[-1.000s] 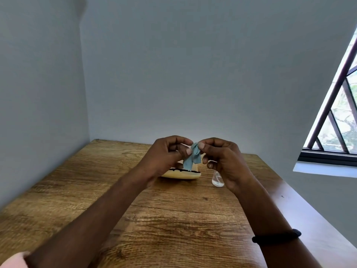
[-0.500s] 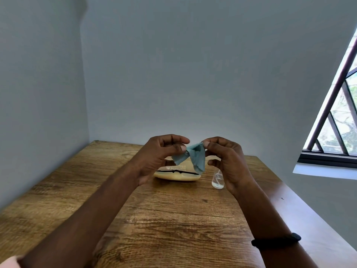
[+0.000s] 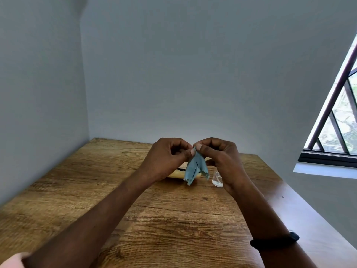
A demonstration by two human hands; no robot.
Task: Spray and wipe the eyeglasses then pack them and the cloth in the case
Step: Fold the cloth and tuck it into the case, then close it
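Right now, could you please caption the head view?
The left hand and right hand pinch the blue cloth over a wooden table.

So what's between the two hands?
A blue cloth, pinched at its top by the left hand and right hand, hanging down, in the head view.

2 hands (left hand, right hand), 1 cloth, 1 case, 1 bottle.

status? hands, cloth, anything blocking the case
Both pinching: left hand, right hand at top of cloth. Cloth hangs folded in front of case, not yet packed. Nothing blocking; spray bottle stands beside case.
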